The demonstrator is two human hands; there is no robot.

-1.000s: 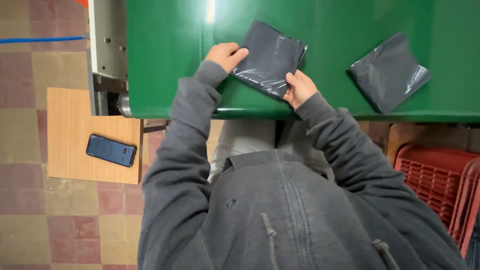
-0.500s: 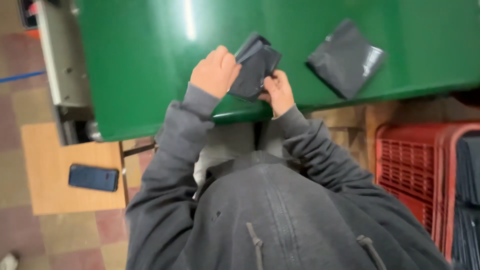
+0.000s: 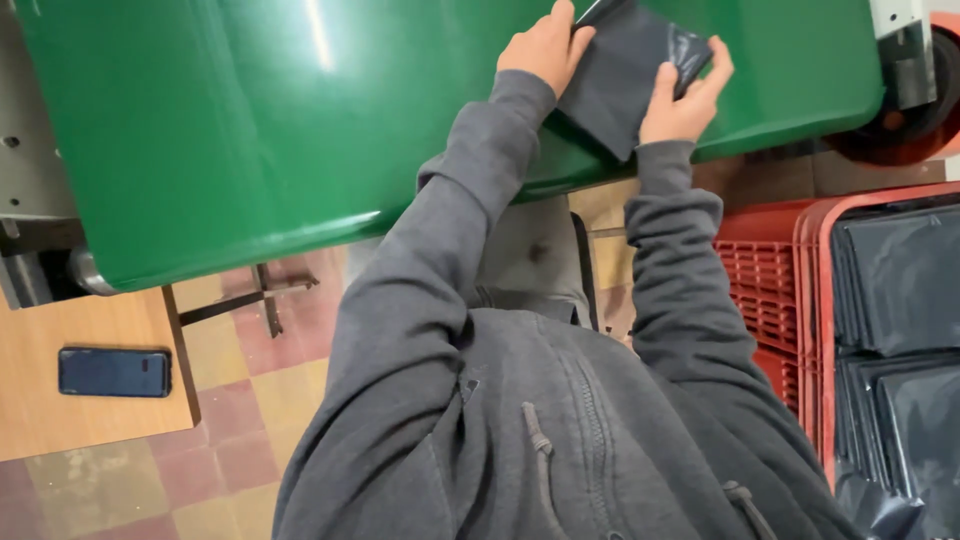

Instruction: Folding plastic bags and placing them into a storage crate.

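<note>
Seen from above, a person in a grey hoodie presses a folded black plastic bag [image 3: 620, 70] on the green bench [image 3: 250, 130]; left hand [image 3: 545, 45] and right hand [image 3: 685, 95] each grip its edges; a red crate [image 3: 790, 270] of similar bags stands at right.

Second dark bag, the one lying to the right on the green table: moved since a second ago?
Cannot tell. Only the folded dark bag in both hands shows on the green table; the camera swung, and the second one is out of frame.
</note>
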